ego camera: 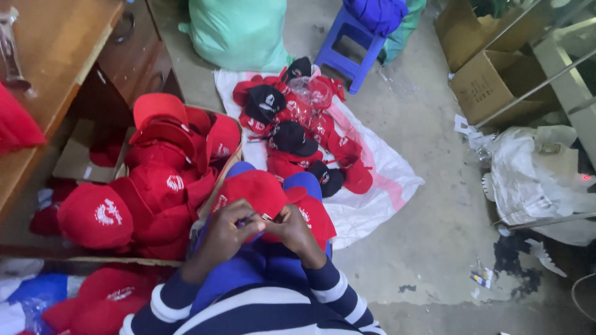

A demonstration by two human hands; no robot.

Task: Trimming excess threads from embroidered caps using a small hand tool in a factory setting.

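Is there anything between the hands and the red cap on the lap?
Nothing visible. The left hand and right hand both rest directly on the red cap on the person's lap, fingers meeting at its near edge. What they pinch there is too small to tell.

light: dim, cool, even | shadows: soft | focus: slightly soft, perhaps motion blur | edges: bowed

Stripy jumper, blue trousers

Both sleeves (186, 298) are navy with chunky white stripes, cuffs near the wrists; trousers (261, 263) are bright blue.
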